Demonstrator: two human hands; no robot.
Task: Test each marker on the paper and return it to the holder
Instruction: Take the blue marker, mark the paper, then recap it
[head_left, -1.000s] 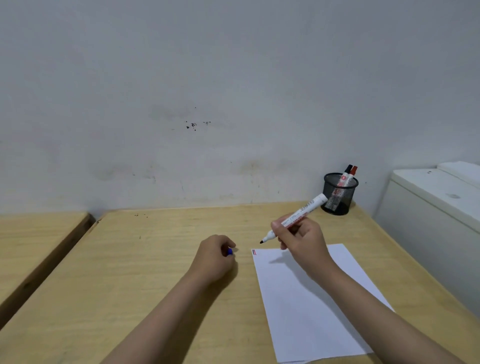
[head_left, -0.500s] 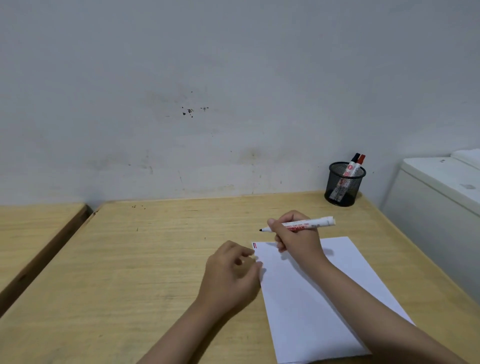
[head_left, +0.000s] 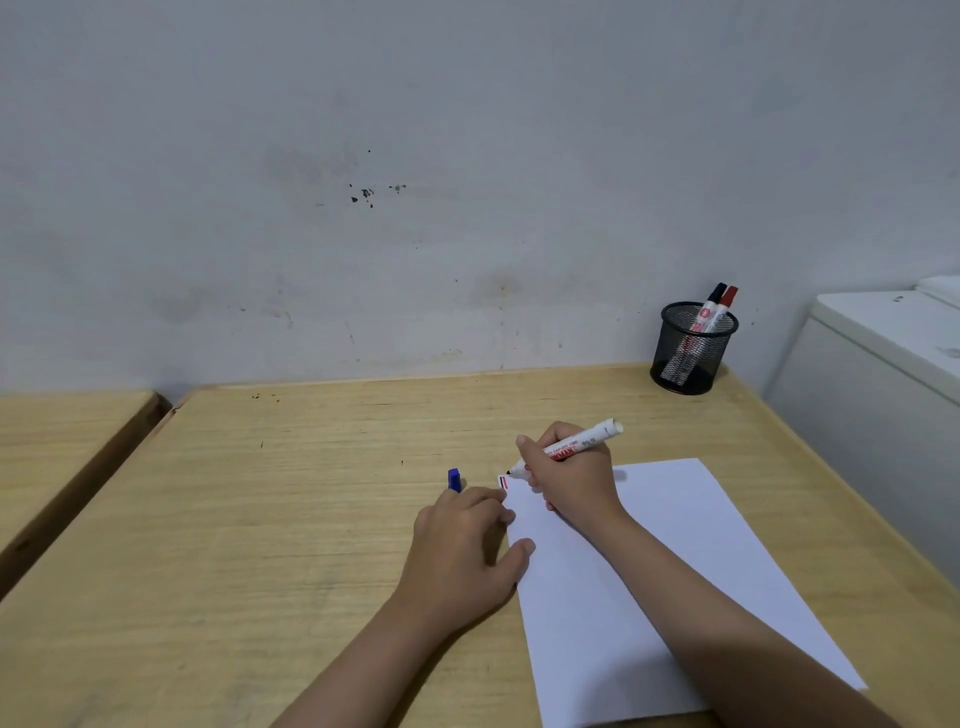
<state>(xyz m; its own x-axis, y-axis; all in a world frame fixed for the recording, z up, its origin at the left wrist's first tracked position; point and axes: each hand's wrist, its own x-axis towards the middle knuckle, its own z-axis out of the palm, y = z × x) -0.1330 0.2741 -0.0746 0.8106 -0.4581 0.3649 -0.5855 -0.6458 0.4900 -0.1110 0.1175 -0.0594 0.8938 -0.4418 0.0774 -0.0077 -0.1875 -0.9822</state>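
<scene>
A white sheet of paper (head_left: 675, 545) lies on the wooden table (head_left: 260, 519), with small red marks at its top left corner. My right hand (head_left: 571, 478) grips an uncapped white marker (head_left: 582, 444), whose dark tip sits at that corner beside the marks. My left hand (head_left: 462, 551) rests flat with fingers apart, thumb and fingertips on the paper's left edge. A blue cap (head_left: 454, 479) stands on the table just beyond its fingertips. The black mesh holder (head_left: 693, 348) at the back right holds two markers, one black-capped and one red-capped.
A white cabinet (head_left: 883, 374) stands close against the table's right side. A second wooden table (head_left: 52, 441) sits to the left across a narrow gap. The grey wall runs along the table's far edge.
My left hand opened from a fist around the blue cap, left the cap on the table and settled on the paper's edge. My right hand lowered the marker tip to the paper's corner.
</scene>
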